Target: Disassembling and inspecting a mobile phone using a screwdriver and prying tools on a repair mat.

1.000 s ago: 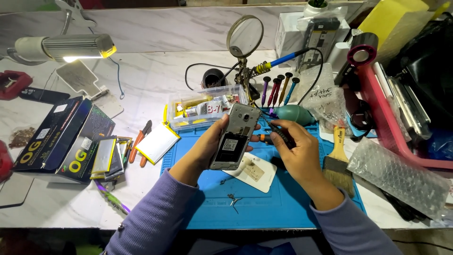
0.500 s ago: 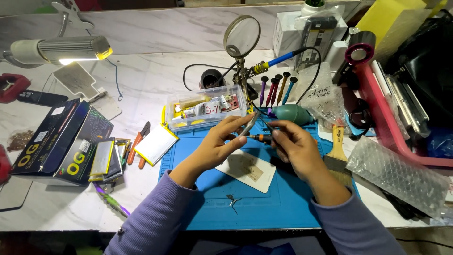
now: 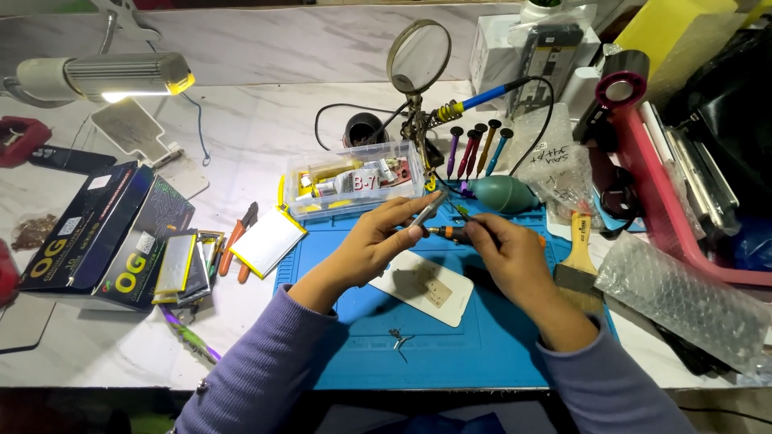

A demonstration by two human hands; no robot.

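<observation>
Gone from its flat pose of a second ago, the phone [image 3: 430,207] now stands edge-on between the person's hands, showing only a thin grey sliver above the blue mat [image 3: 482,354]. The left hand [image 3: 378,241] has its fingers clamped on the phone's lower end, thumb and forefinger pinching it just in front of the clear plastic box [image 3: 354,185] of small parts. The right hand [image 3: 507,253] has its fingers closed around a screwdriver [image 3: 442,232] with a dark and orange handle, whose tip points left and meets the phone near the left thumb. Both hands hover over the mat at the middle of the desk [image 3: 265,137], close together and almost touching. Below them a white card [image 3: 422,288] lies flat on the mat, and nearer the front edge sits a pair of tweezers [image 3: 398,341]. Just beyond the hands, a teal rubber air blower [image 3: 503,194] lies beside a row of upright screwdrivers [image 3: 474,149] and a magnifying glass [image 3: 418,56] on a stand. A paintbrush [image 3: 577,257] lies to the right of the right wrist. To the left, flat battery packs [image 3: 185,261] and dark boxes [image 3: 104,233] rest under a lit desk lamp [image 3: 104,76].
</observation>
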